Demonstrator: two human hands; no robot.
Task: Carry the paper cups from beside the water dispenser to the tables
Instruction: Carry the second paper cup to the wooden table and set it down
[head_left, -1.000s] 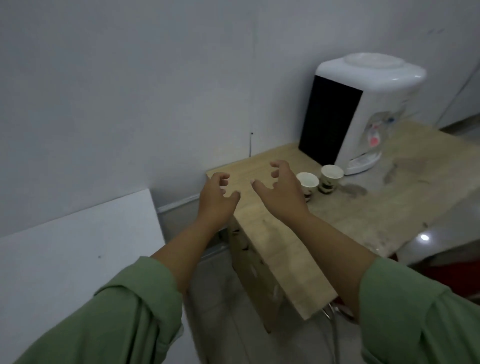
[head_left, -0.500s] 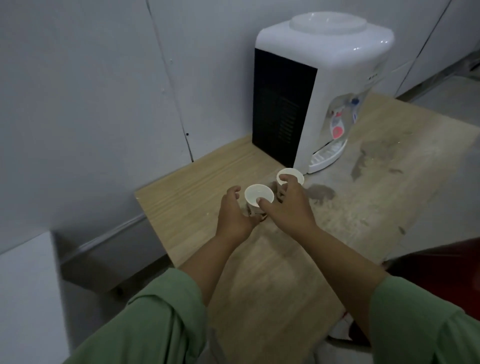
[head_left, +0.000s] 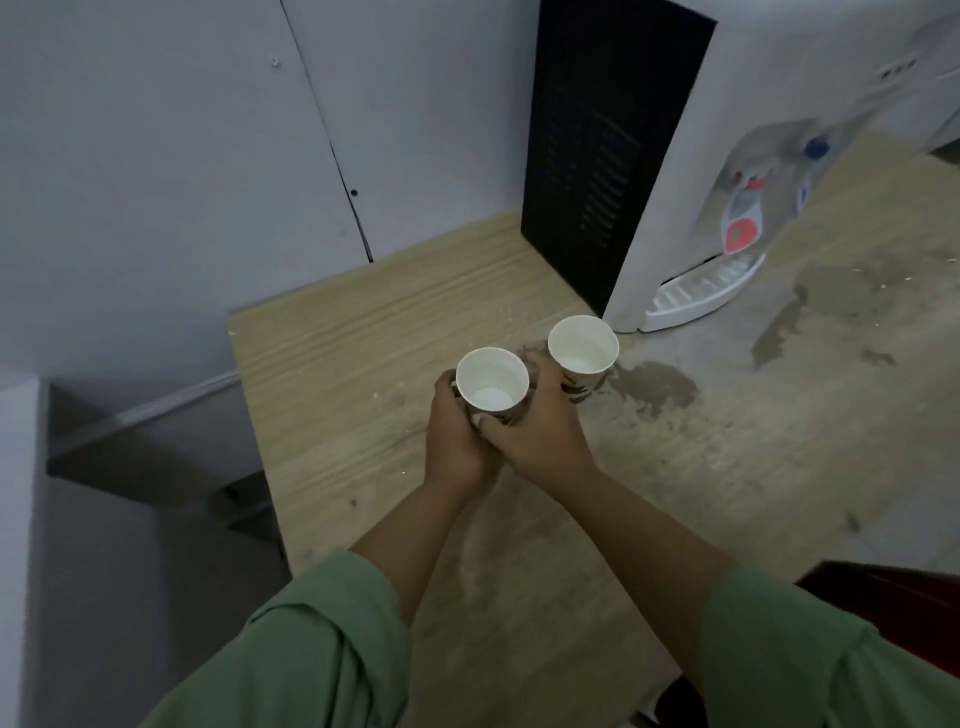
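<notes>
Two white paper cups with a dark pattern stand side by side on the wooden table (head_left: 353, 338), just left of the water dispenser (head_left: 670, 171). My left hand (head_left: 454, 441) wraps the left paper cup (head_left: 492, 383) from its left side. My right hand (head_left: 537, 434) lies between the cups. Its fingers curl against the left side of the right paper cup (head_left: 583, 344), and its thumb rests on the front of the left cup. Both cups look empty inside. Their lower walls are partly hidden by my hands.
The dispenser is white with a black side panel, red and blue taps and a drip tray (head_left: 701, 291). Wet stains (head_left: 654, 387) mark the table to the right of the cups. The table's left edge drops to a gap beside a white surface (head_left: 15, 493). A dark red object (head_left: 893, 597) sits at lower right.
My view has moved in closer to the table. Both hands went from open in the air to closed around the two cups, which still stand in the same spot.
</notes>
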